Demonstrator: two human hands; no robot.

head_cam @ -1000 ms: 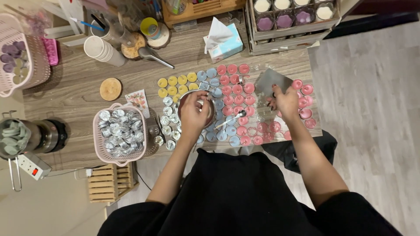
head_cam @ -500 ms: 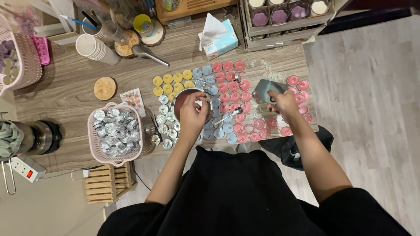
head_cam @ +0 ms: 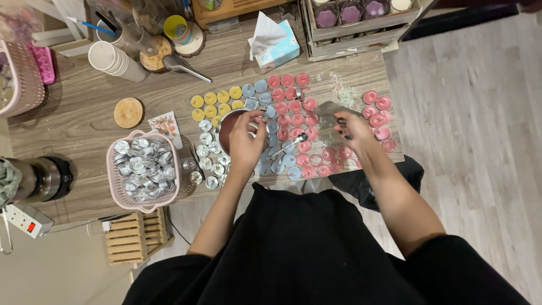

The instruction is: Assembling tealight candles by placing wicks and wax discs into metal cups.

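My left hand lies over a round metal pot holding dark pink wax, fingers curled on its rim. A metal spoon points out from beside the thumb over rows of small cups. Pink tealights, blue ones and yellow ones cover the wooden table. My right hand pinches the edge of a grey see-through sheet lying on the pink tealights.
A pink basket full of empty metal cups stands at the table's front left. Behind are a paper cup stack, a wooden coaster, a tissue box and crates of purple candles. A power strip lies lower left.
My left hand has slid left onto the pot's rim. My right hand has stayed on the grey sheet, drifting slightly left. The view has tilted down a little.
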